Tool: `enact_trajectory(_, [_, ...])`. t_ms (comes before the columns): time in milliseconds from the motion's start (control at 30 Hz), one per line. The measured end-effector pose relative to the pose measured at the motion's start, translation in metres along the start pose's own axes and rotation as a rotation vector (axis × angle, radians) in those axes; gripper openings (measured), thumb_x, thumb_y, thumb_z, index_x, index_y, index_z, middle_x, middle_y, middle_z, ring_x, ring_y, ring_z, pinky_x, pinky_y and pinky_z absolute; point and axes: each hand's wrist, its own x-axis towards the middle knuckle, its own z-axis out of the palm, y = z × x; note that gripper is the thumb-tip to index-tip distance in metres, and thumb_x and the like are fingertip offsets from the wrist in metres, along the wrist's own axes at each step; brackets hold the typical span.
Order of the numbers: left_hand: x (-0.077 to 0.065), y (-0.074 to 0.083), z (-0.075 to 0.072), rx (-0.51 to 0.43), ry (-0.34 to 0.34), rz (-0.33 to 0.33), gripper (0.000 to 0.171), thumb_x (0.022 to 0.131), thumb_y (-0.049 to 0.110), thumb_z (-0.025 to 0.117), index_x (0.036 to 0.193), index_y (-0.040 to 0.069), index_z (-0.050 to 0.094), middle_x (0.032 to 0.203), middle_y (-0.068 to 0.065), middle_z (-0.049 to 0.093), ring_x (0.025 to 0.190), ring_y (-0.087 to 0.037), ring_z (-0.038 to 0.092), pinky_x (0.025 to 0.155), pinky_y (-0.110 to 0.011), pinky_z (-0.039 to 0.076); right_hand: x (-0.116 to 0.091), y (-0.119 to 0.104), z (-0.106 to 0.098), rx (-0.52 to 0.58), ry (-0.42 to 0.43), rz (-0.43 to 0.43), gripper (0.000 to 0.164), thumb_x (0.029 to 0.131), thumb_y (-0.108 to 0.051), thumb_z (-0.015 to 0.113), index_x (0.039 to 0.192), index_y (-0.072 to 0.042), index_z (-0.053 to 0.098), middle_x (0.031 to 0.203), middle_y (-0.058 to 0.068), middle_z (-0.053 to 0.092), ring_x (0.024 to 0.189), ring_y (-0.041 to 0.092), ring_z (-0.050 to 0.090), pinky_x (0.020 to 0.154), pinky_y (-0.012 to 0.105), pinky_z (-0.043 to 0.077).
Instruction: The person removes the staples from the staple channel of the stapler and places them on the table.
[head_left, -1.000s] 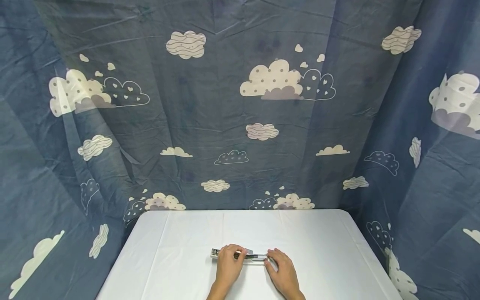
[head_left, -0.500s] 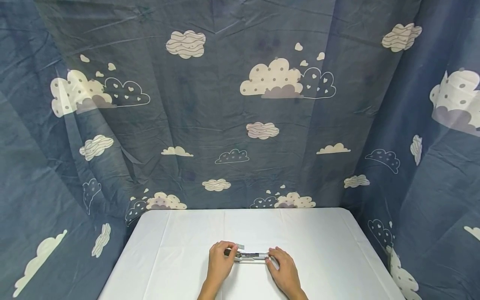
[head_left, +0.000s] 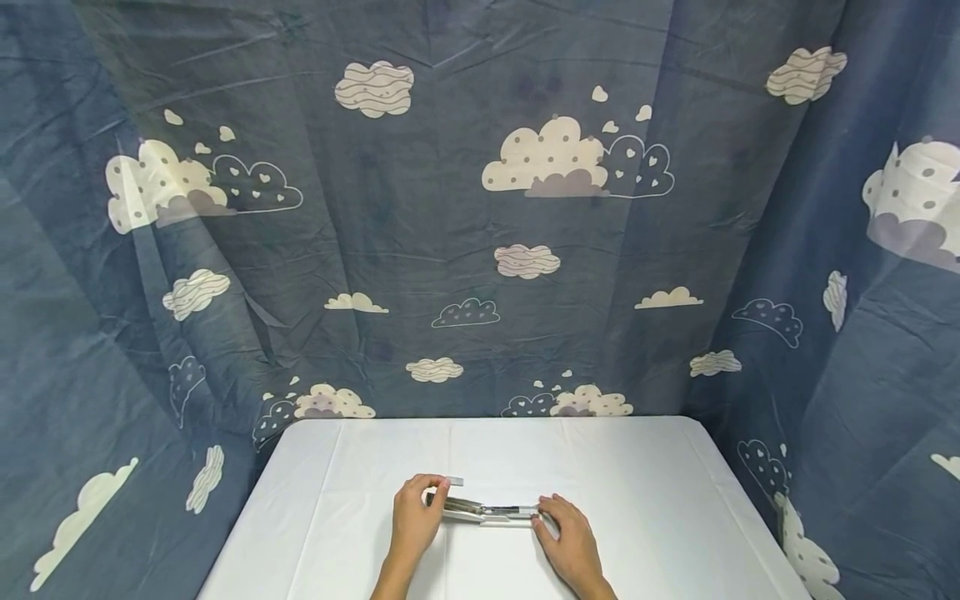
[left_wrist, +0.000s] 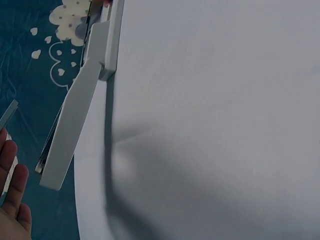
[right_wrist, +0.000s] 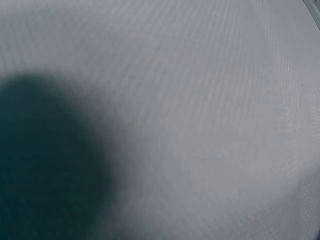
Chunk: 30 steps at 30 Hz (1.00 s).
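Observation:
A white and silver stapler (head_left: 463,509), unfolded at its hinge, lies across the front of the white table. Its left arm angles up from the base, as the left wrist view of the stapler (left_wrist: 75,120) shows. My left hand (head_left: 415,518) pinches a short grey strip of staples (head_left: 456,481) above the stapler's left end, apart from it. The strip's end (left_wrist: 8,113) also shows beside the left fingers (left_wrist: 16,186) in that wrist view. Thumb and fingers of my right hand (head_left: 568,540) grip the stapler's right end.
White cloth covers the table (head_left: 652,492). Behind and at both sides hangs a dark blue curtain (head_left: 420,192) with a cloud print. The right wrist view holds mostly blurred white cloth (right_wrist: 200,125) and a dark shape at left.
My left hand has moved left and slightly up with the staple strip, away from the middle of the stapler, uncovering more of it. The right hand stays at the stapler's right end.

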Motion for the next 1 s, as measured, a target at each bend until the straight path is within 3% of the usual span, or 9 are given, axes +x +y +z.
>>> enact_trajectory(167, [0.002,-0.005,-0.008,-0.014,0.04,-0.048,0.006,0.086,0.027,0.074,0.085,0.02,0.073,0.088,0.009,0.071,0.092,-0.017,0.068,0.086,-0.043,0.053,-0.001,0.001,-0.003,-0.022,0.006,-0.002,0.027,0.085,-0.033,0.073,0.108,-0.02,0.07,0.121,-0.004,0.069,0.126,0.024,0.056,0.11,0.049,0.036])
enact_trajectory(400, [0.006,-0.009,-0.022,-0.031,0.055,-0.089,0.008,0.088,0.026,0.073,0.088,0.019,0.073,0.09,0.007,0.071,0.094,-0.019,0.068,0.088,-0.044,0.052,-0.001,0.003,-0.006,-0.023,0.081,-0.05,0.026,0.083,-0.029,0.075,0.106,-0.017,0.071,0.116,-0.002,0.071,0.121,0.028,0.059,0.106,0.051,0.039])
enact_trajectory(633, [0.003,-0.022,-0.038,-0.02,0.098,-0.157,0.008,0.088,0.023,0.072,0.09,0.015,0.073,0.091,0.002,0.072,0.095,-0.023,0.067,0.089,-0.047,0.05,-0.001,0.002,-0.003,-0.023,0.028,-0.047,0.028,0.085,-0.034,0.073,0.109,-0.019,0.071,0.12,-0.003,0.07,0.124,0.026,0.057,0.106,0.05,0.039])
enact_trajectory(800, [0.001,-0.03,-0.044,-0.008,0.084,-0.184,0.009,0.089,0.024,0.071,0.092,0.015,0.073,0.093,0.002,0.072,0.096,-0.022,0.067,0.089,-0.046,0.05,-0.001,0.0,-0.004,-0.014,0.03,-0.02,0.029,0.084,-0.031,0.074,0.109,-0.017,0.07,0.12,-0.002,0.07,0.125,0.026,0.057,0.109,0.05,0.037])
enact_trajectory(1000, [-0.003,-0.04,-0.052,-0.001,0.085,-0.245,0.008,0.09,0.02,0.069,0.093,0.014,0.073,0.094,-0.001,0.073,0.096,-0.024,0.067,0.088,-0.046,0.049,0.0,-0.002,-0.001,-0.02,-0.034,0.026,0.031,0.087,-0.035,0.071,0.113,-0.019,0.069,0.125,-0.002,0.067,0.13,0.025,0.053,0.113,0.049,0.033])
